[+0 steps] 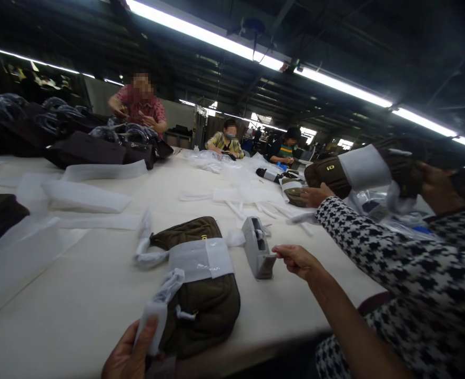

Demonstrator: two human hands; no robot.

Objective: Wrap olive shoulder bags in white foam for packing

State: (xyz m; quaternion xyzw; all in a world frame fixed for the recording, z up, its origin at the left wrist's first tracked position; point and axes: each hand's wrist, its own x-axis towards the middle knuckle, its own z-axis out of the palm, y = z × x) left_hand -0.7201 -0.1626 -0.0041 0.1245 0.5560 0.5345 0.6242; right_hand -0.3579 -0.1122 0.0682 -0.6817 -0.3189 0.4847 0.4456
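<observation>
A dark olive quilted bag [209, 300] lies on the white table with a band of white foam sheet [195, 260] around its middle. My left hand [132, 347] is closed on a foam-wrapped part of the bag's strap [157, 316], at the near left side of the bag. Just right of the bag stands a grey tape dispenser [256, 250]. The fingers of my right hand [299, 260] are pinched at the dispenser's front cutting edge, on the tape end; the clear tape itself hardly shows.
On the right, a co-worker in houndstooth sleeves [359, 247] holds up another banded bag [331, 176]. Foam strips [86, 195] lie on the left of the table [78, 310]. Dark bags [86, 150] are piled at the back left. Several people sit or stand beyond.
</observation>
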